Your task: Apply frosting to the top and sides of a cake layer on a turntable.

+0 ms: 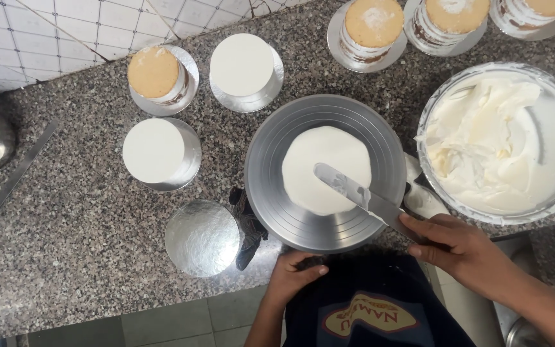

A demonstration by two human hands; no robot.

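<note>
A small round cake (pixel 325 168) coated in white cream sits in the middle of a grey metal turntable (pixel 271 151). My right hand (pixel 457 247) grips the handle of a long metal palette knife (pixel 353 191), whose blade lies flat across the cake's top. My left hand (pixel 293 275) rests with fingers curled at the turntable's near rim, holding nothing that I can see.
A large bowl of white cream (pixel 502 141) stands at the right. Two frosted cakes (pixel 160 151) (pixel 244 64) and several bare sponge cakes (pixel 155 72) (pixel 372 26) sit on silver boards behind. An empty silver board (pixel 202 238) lies at the left, a long knife (pixel 17 173) farther left.
</note>
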